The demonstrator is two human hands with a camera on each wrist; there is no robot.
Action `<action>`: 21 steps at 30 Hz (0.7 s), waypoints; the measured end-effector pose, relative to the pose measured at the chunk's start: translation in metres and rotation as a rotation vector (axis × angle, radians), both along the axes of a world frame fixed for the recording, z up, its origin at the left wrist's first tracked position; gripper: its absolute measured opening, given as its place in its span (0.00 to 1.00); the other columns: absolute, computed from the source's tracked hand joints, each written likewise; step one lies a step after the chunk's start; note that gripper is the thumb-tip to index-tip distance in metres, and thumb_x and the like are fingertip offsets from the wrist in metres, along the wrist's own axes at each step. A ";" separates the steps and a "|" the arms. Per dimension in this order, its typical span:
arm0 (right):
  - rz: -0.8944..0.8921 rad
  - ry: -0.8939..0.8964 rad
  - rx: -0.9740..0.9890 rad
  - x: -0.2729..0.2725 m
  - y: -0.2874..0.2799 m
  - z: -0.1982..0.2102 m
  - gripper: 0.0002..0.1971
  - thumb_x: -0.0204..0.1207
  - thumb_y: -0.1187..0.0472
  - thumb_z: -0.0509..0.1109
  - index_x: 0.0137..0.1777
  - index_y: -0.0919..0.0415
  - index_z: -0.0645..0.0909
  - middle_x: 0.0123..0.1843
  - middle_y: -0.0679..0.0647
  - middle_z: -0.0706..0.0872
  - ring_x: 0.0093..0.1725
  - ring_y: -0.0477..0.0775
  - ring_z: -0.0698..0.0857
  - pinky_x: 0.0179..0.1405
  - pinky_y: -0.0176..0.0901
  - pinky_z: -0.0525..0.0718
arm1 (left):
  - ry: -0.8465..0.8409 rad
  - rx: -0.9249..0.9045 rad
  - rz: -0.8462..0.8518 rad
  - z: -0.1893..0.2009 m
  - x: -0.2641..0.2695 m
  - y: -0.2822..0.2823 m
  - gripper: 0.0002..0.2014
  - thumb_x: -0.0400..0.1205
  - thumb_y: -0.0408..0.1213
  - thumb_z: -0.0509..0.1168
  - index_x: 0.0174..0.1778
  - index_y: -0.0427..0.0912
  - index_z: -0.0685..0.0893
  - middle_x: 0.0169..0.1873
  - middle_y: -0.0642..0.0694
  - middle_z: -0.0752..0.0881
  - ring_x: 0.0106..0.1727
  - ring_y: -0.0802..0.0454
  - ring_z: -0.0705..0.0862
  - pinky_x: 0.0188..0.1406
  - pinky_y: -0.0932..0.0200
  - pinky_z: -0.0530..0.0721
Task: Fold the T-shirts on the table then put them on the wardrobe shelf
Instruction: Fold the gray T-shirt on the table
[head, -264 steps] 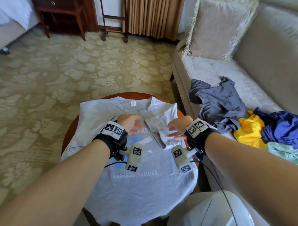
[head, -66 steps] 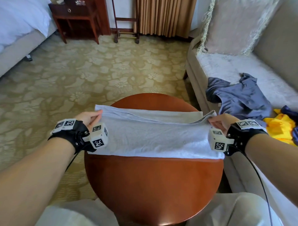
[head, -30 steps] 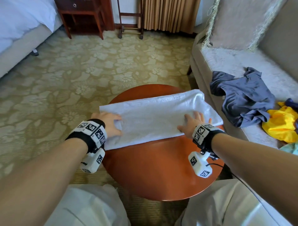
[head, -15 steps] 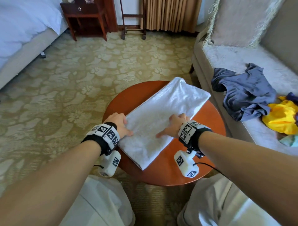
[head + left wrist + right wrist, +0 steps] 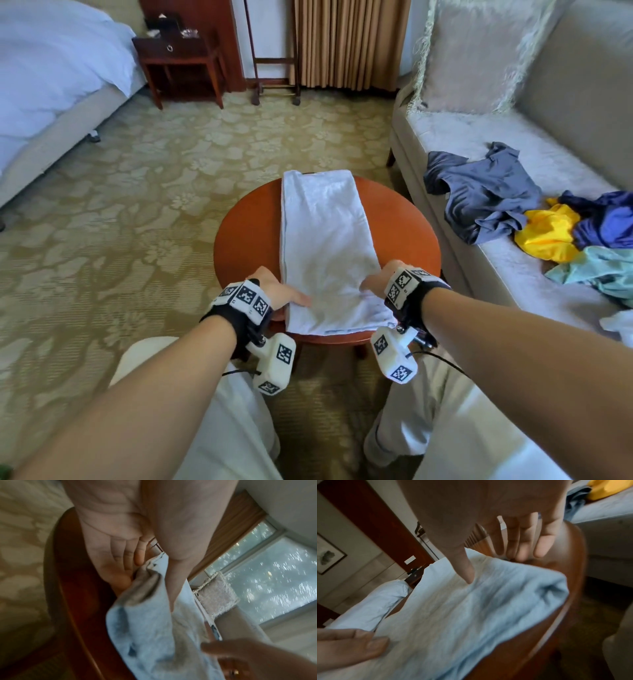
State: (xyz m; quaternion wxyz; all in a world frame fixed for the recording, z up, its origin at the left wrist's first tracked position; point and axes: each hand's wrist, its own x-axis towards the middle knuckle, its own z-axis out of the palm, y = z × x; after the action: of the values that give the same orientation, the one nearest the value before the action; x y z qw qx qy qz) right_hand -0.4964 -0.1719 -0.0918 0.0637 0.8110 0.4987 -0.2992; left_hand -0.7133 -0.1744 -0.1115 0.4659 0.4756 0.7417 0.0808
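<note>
T-shirt [image 5: 325, 246], one, folded on table [image 5: 246, 233]; left hand [image 5: 279, 289], right hand [image 5: 378, 279] touching.

We take this for a hotel bedroom, given the white-sheeted bed [image 5: 51, 68], dark wooden nightstand [image 5: 178, 58], folding luggage rack [image 5: 274, 78], floor-length curtains [image 5: 349, 41], floral carpet [image 5: 154, 171] and beige sofa [image 5: 479, 144] with its fringed cushion [image 5: 479, 54].

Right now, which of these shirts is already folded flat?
The pale T-shirt on the round table, a neat long strip. The grey shirt, yellow shirt, dark blue shirt and mint shirt lie crumpled on the sofa.
</note>
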 end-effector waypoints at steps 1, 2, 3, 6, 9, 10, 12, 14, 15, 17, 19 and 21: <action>0.007 0.020 -0.022 0.001 -0.008 0.002 0.35 0.74 0.51 0.74 0.76 0.66 0.68 0.69 0.63 0.79 0.53 0.60 0.81 0.34 0.41 0.79 | -0.067 -0.013 0.041 0.001 0.003 -0.006 0.38 0.49 0.43 0.89 0.53 0.30 0.86 0.41 0.35 0.91 0.41 0.38 0.91 0.40 0.43 0.92; 0.016 0.032 -0.042 0.000 -0.020 0.008 0.33 0.75 0.52 0.75 0.76 0.67 0.69 0.69 0.62 0.81 0.51 0.59 0.81 0.29 0.39 0.76 | -0.097 -0.019 0.055 0.002 0.007 -0.012 0.36 0.52 0.41 0.89 0.52 0.29 0.86 0.41 0.35 0.91 0.39 0.37 0.91 0.38 0.44 0.92; 0.060 0.019 -0.046 0.000 -0.028 0.011 0.31 0.77 0.53 0.73 0.76 0.67 0.70 0.69 0.62 0.81 0.54 0.59 0.82 0.32 0.41 0.79 | -0.095 -0.013 0.061 0.003 0.010 -0.019 0.33 0.56 0.40 0.88 0.52 0.29 0.86 0.40 0.35 0.91 0.36 0.38 0.90 0.34 0.49 0.91; 0.229 0.005 -0.081 -0.001 -0.057 0.030 0.23 0.87 0.55 0.58 0.77 0.69 0.68 0.76 0.61 0.74 0.72 0.60 0.76 0.63 0.44 0.77 | 0.004 0.016 0.034 0.000 0.014 -0.037 0.40 0.53 0.52 0.86 0.55 0.32 0.83 0.45 0.38 0.89 0.39 0.40 0.88 0.36 0.56 0.87; 0.179 0.238 -0.129 0.007 -0.070 0.028 0.11 0.85 0.62 0.62 0.62 0.65 0.79 0.61 0.61 0.81 0.54 0.57 0.80 0.46 0.37 0.78 | 0.010 0.047 0.030 -0.005 0.008 -0.048 0.41 0.48 0.55 0.84 0.53 0.35 0.86 0.44 0.40 0.90 0.44 0.41 0.89 0.47 0.47 0.90; 0.117 0.300 -0.104 0.008 -0.076 0.029 0.04 0.83 0.62 0.65 0.49 0.61 0.79 0.49 0.58 0.82 0.42 0.54 0.78 0.37 0.37 0.76 | -0.065 0.051 0.063 -0.002 0.007 -0.052 0.33 0.56 0.48 0.85 0.53 0.34 0.86 0.47 0.39 0.90 0.46 0.41 0.89 0.49 0.45 0.91; 0.037 0.315 -0.115 0.013 -0.079 0.034 0.14 0.82 0.58 0.69 0.36 0.61 0.72 0.33 0.56 0.76 0.29 0.51 0.74 0.28 0.39 0.73 | -0.224 0.049 0.128 0.015 0.006 -0.062 0.22 0.67 0.34 0.82 0.54 0.33 0.85 0.52 0.33 0.89 0.51 0.37 0.89 0.51 0.40 0.90; 0.070 0.269 -0.129 0.018 -0.080 0.042 0.18 0.80 0.51 0.70 0.35 0.62 0.73 0.25 0.55 0.76 0.21 0.51 0.73 0.21 0.39 0.70 | -0.303 0.117 0.132 0.030 0.003 -0.067 0.17 0.71 0.29 0.78 0.54 0.38 0.83 0.50 0.30 0.87 0.50 0.35 0.88 0.51 0.42 0.89; 0.099 0.248 -0.144 0.021 -0.077 0.050 0.19 0.79 0.48 0.70 0.35 0.62 0.74 0.22 0.54 0.76 0.18 0.50 0.72 0.20 0.37 0.70 | -0.333 0.160 0.132 0.038 0.001 -0.068 0.18 0.73 0.28 0.77 0.55 0.43 0.81 0.47 0.31 0.86 0.47 0.36 0.87 0.48 0.44 0.89; 0.233 0.231 -0.162 0.030 -0.072 0.060 0.18 0.81 0.47 0.67 0.39 0.61 0.77 0.27 0.56 0.79 0.22 0.51 0.75 0.23 0.35 0.75 | -0.391 0.208 0.119 0.054 -0.004 -0.071 0.18 0.76 0.29 0.74 0.59 0.49 0.82 0.43 0.34 0.87 0.41 0.38 0.87 0.38 0.49 0.89; 0.256 0.378 -0.167 0.036 -0.064 0.068 0.09 0.85 0.57 0.63 0.43 0.59 0.77 0.44 0.61 0.85 0.40 0.55 0.81 0.46 0.35 0.83 | -0.437 0.211 0.063 0.072 -0.009 -0.073 0.11 0.79 0.32 0.71 0.57 0.43 0.87 0.38 0.35 0.89 0.33 0.40 0.89 0.29 0.55 0.85; 0.119 0.594 -0.062 0.042 -0.063 0.084 0.05 0.84 0.63 0.63 0.47 0.59 0.79 0.50 0.58 0.86 0.48 0.54 0.84 0.62 0.43 0.83 | -0.490 0.188 0.057 0.084 -0.013 -0.071 0.09 0.81 0.35 0.69 0.54 0.35 0.88 0.36 0.36 0.90 0.29 0.43 0.88 0.27 0.58 0.83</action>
State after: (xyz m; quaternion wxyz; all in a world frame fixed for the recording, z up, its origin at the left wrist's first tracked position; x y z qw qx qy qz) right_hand -0.4541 -0.2348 -0.0079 -0.0429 0.6550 0.5329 -0.5340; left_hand -0.7264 -0.2452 -0.0276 0.5829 0.4617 0.6093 0.2751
